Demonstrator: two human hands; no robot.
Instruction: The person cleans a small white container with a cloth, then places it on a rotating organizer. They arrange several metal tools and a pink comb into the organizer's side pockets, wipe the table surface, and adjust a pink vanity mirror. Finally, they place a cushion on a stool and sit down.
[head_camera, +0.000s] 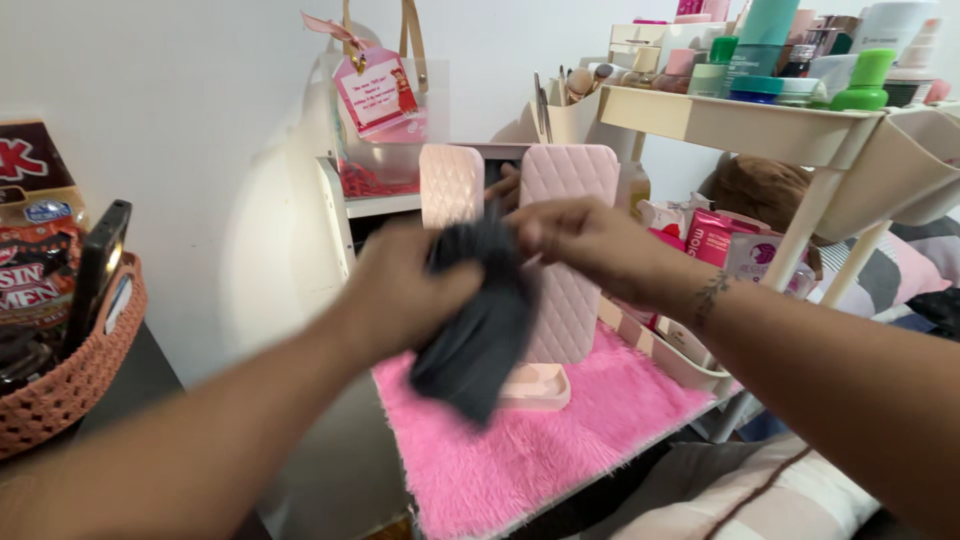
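Observation:
A dark grey cloth (478, 320) hangs between my two hands in front of a pink quilted folding mirror (568, 260). My left hand (405, 290) grips the cloth from the left, blurred by motion. From the right, my right hand (575, 235) pinches the cloth's top edge, close against the mirror's quilted panels. The mirror stands on a pink base (535, 385) on a fluffy pink mat (530, 450). The mirror's glass is mostly hidden behind the cloth and hands.
A cream tiered trolley (740, 125) full of cosmetic bottles and tubes stands at the right. A clear gift bag (385, 110) with a pink tag sits on a white shelf behind. A woven basket (70, 375) with snack packs is at the left.

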